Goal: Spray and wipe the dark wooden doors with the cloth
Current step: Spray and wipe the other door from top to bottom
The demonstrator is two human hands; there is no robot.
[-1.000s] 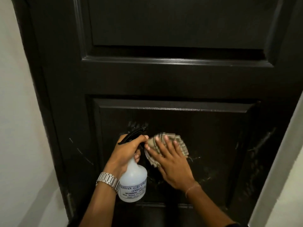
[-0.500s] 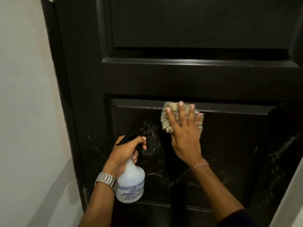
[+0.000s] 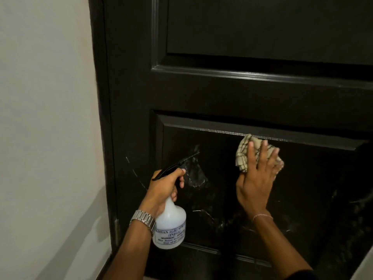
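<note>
Under the flat right hand [image 3: 254,184], checked cloth [image 3: 243,153] against door [image 3: 222,98]; left grip [image 3: 162,188] clenched round spray bottle [image 3: 170,223].

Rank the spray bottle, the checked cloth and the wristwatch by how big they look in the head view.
1. spray bottle, clearly largest.
2. checked cloth, though the right hand covers part of it.
3. wristwatch, smallest.

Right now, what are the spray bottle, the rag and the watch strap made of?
The spray bottle looks like cloudy white plastic, matte, with a black plastic trigger head and a printed label. The rag seems to be soft woven cotton: beige with dark check lines, crumpled under the right hand. The watch strap looks like polished metal, since its linked segments shine silver.
</note>
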